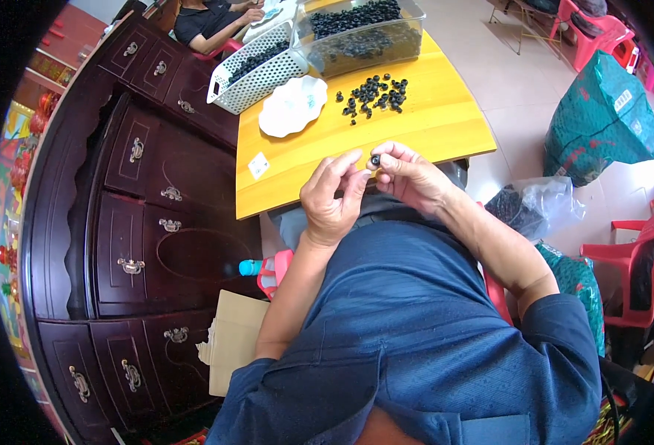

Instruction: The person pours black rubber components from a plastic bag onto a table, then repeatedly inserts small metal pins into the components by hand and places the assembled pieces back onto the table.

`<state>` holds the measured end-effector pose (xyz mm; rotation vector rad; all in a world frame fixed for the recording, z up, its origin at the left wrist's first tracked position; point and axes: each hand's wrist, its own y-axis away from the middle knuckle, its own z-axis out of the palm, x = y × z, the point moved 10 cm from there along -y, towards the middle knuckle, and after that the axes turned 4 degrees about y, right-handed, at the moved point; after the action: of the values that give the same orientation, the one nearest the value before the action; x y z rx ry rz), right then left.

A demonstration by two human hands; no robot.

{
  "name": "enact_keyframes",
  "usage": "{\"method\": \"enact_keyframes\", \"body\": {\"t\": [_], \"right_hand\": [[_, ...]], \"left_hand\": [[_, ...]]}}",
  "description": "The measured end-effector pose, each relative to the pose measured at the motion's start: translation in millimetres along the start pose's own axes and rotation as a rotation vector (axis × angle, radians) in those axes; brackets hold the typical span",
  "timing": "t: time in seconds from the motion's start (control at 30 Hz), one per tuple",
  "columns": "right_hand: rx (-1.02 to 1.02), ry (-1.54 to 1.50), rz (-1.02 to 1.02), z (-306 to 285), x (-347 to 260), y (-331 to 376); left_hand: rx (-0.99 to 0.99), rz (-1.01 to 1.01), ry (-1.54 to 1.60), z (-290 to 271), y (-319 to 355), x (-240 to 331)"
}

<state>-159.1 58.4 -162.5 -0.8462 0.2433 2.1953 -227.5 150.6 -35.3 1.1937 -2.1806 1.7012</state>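
Just past the table's near edge, my right hand pinches a small black ring-shaped part between thumb and fingers. My left hand is close beside it, its thumb and forefinger curled together toward the part. Whether a tiny pale bit at the left thumb tip is a separate object is too small to tell. Beyond both hands, a loose cluster of similar black parts lies on the yellow wooden table. A white scalloped plate sits to the left of the cluster.
A clear plastic bin and a white perforated basket, both holding black parts, stand at the table's far end. Dark wooden cabinets line the left. Another person sits beyond. Green bags and red chairs are at right.
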Motion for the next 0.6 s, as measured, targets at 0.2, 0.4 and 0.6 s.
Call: {"method": "enact_keyframes", "body": {"t": [0.2,0.4,0.6], "right_hand": [[-0.002,-0.084,-0.025,6,-3,-1],[0.016,-0.132,0.017,-7,-3,-1],[0.124,-0.109,0.009,-16,-7,0]], "left_hand": [[-0.201,-0.009,-0.090,31,6,-11],[-0.065,-0.212,-0.002,8,2,-35],[-0.146,-0.276,-0.186,15,-15,-121]]}}
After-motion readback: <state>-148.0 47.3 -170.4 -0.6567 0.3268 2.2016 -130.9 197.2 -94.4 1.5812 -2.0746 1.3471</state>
